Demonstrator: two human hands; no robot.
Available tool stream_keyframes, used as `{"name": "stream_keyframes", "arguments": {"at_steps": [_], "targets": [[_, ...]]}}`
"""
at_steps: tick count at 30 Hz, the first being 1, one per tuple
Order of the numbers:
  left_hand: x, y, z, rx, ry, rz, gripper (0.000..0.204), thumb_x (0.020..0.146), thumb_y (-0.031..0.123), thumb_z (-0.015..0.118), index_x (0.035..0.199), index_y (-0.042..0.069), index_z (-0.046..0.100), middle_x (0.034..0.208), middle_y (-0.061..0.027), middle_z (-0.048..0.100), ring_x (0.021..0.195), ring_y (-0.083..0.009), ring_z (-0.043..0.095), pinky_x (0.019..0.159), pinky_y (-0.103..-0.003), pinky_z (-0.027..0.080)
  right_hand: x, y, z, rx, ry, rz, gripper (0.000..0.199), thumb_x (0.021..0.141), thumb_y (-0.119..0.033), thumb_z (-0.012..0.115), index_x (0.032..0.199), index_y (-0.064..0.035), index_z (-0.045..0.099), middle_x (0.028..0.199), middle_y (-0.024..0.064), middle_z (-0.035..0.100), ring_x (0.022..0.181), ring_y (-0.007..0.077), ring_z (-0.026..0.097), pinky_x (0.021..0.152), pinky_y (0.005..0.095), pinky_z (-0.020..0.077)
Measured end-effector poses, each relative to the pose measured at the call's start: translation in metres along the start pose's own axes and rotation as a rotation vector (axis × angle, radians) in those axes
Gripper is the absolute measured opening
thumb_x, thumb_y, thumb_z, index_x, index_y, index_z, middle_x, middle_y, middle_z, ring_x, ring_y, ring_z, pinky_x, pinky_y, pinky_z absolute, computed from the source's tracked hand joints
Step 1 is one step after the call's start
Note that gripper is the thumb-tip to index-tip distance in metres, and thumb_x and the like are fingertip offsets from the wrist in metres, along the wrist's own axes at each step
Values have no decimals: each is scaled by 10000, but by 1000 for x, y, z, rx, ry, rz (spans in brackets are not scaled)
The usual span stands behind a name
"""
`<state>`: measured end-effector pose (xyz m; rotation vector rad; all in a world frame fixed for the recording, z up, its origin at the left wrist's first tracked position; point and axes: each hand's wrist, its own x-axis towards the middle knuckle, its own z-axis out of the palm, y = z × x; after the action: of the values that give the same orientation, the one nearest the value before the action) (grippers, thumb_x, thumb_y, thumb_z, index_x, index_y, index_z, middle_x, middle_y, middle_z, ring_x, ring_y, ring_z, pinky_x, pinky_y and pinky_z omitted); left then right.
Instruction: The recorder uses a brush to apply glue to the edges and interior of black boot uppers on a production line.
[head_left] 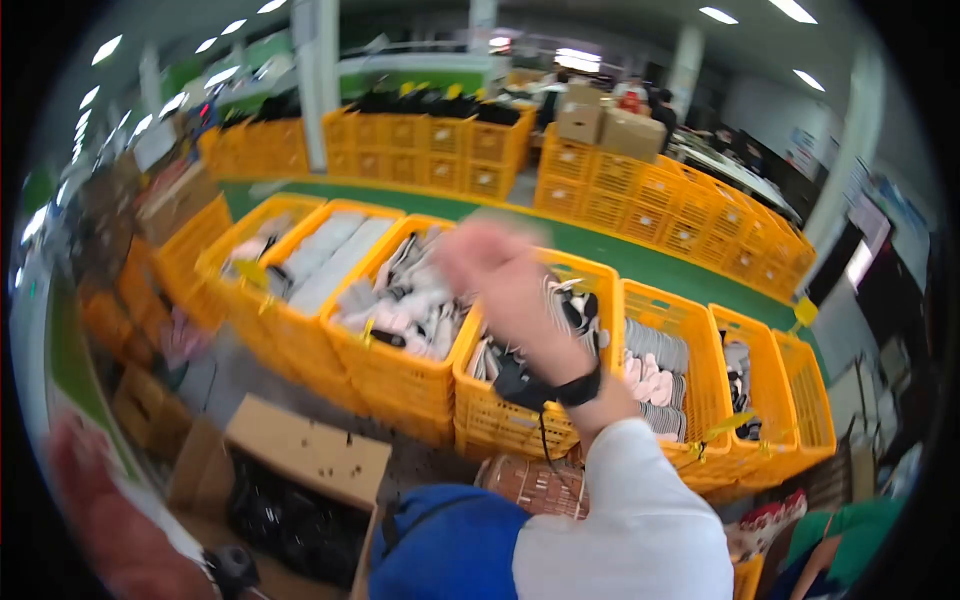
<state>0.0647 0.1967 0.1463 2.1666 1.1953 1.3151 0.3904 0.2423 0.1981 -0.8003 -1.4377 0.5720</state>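
Right hand (497, 262): raised in front of the row of crates, nearer to them than the left. Its outline is blurred; whether the fingers are spread, curled or pinching anything cannot be told. A black strap (580, 388) with a small black box-shaped device (520, 386) sits at the wrist.

Nearest goods: a loose heap of grey, white, black and pale pink knitted socks (405, 312), inside an orange slotted plastic crate (395, 375). In the view, this heap lies to the left of the fingers and somewhat lower. The socks point in mixed directions, with no common long axis; the crate's own long side runs away from the person. Contact between hand and heap cannot be confirmed.

Behind the right wrist and forearm, partly hidden, stands a neighbouring orange plastic crate (505, 425) with striped and black knitted pieces (575, 308).

Left hand (110, 510): at the lower left edge, well apart from the sock heap, likewise blurred; finger state cannot be determined. Nearest it is an open brown cardboard box (310, 447) containing glossy black plastic material (290, 525).

Elsewhere: a person in green clothing (850, 535) appears at the lower right.
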Motion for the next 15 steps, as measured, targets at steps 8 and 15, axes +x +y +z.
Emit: {"name": "stream_keyframes", "arguments": {"at_steps": [8,15], "targets": [[-130,29,-45,-82,164,-547,405,799,93,525,1184,-15,459,1081,-117,551,1002,-196,541,879,-329,418,21,24,-216,1208,49,26,160,898,-140,426,954,-36,535,903,39,527,849,140,516,707,263,447],[-148,48,-45,-186,459,-670,425,798,105,542,1197,-10,452,1097,-125,547,1014,-202,538,888,-328,414,75,115,-150,1808,-548,296,172,895,-139,414,958,-29,530,912,46,524,869,150,511,736,274,445]]}}
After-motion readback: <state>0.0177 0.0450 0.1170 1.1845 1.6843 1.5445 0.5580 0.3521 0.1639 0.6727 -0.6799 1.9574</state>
